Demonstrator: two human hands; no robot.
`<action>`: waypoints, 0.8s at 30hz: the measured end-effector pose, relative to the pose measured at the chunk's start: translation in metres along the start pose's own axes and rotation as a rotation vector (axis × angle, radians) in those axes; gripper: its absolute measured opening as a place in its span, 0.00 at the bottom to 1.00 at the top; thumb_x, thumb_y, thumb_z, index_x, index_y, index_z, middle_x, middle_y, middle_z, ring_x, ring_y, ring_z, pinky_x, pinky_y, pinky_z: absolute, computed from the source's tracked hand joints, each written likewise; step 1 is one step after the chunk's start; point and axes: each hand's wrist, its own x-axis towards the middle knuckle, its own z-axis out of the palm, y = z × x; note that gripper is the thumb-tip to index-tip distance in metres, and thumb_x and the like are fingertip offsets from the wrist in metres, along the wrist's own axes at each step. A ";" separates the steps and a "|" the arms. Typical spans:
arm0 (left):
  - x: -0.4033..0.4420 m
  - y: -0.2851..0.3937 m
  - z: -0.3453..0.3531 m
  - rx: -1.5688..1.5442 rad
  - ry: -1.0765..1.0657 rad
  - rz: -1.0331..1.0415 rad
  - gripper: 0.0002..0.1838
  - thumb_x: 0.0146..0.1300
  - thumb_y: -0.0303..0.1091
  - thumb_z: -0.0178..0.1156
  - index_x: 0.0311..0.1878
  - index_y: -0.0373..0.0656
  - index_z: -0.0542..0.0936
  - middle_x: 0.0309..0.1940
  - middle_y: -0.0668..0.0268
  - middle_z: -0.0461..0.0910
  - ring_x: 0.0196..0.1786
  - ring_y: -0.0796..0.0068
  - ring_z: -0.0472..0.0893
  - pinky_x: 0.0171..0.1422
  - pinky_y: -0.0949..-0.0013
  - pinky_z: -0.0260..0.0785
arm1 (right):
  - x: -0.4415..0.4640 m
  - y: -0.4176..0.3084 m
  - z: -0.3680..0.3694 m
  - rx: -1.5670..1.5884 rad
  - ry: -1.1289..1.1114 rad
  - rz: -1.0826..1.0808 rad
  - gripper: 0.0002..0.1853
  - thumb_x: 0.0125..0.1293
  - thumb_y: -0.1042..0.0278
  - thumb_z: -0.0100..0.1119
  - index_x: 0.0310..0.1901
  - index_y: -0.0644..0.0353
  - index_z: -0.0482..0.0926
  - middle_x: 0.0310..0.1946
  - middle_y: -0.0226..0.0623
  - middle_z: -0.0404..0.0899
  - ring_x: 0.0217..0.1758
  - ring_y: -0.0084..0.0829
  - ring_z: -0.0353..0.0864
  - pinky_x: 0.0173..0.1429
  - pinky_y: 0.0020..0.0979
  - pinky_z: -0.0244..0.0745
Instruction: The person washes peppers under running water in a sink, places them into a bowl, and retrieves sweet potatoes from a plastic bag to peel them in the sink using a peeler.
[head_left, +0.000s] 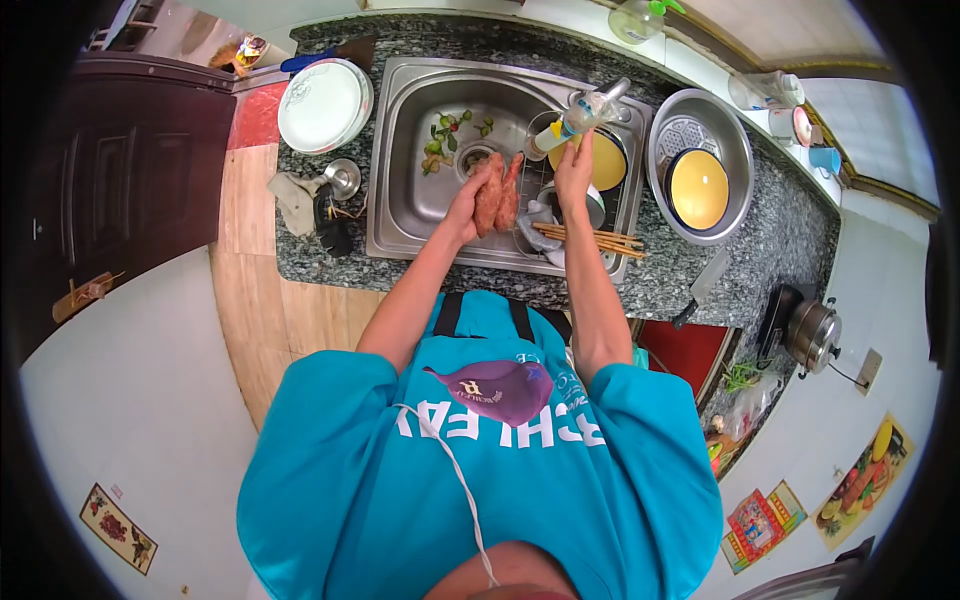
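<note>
Over the sink (405, 215), my left hand (466, 208) is closed on two long, knobbly, reddish-pink pieces (492, 195); whether they are meat or root vegetables I cannot tell. My right hand (574, 178) is raised to the faucet spout (580, 112), which has a plastic wrap and a yellow end. Its fingers appear closed on the spout, though partly hidden. Green and red vegetable scraps (440, 140) lie in the basin beside the drain. Below my right hand are a yellow-bottomed pan (607, 160), a grey cloth (540, 232) and a bundle of chopsticks (605, 240).
White plates (325, 106) are stacked on the left counter, near a metal ladle (342, 178) and a cloth (293, 203). A steel basin (741, 205) holding a yellow bowl (698, 188) stands right of the sink. A cleaver (709, 278) lies near the front edge, beside a pot (812, 333).
</note>
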 end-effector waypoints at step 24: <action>0.020 0.003 0.006 0.280 0.167 0.105 0.25 0.72 0.53 0.49 0.61 0.45 0.72 0.55 0.64 0.78 0.54 0.74 0.79 0.59 0.69 0.72 | -0.051 0.017 0.071 0.115 -0.422 0.559 0.23 0.72 0.51 0.45 0.51 0.67 0.71 0.44 0.61 0.80 0.49 0.61 0.79 0.51 0.51 0.70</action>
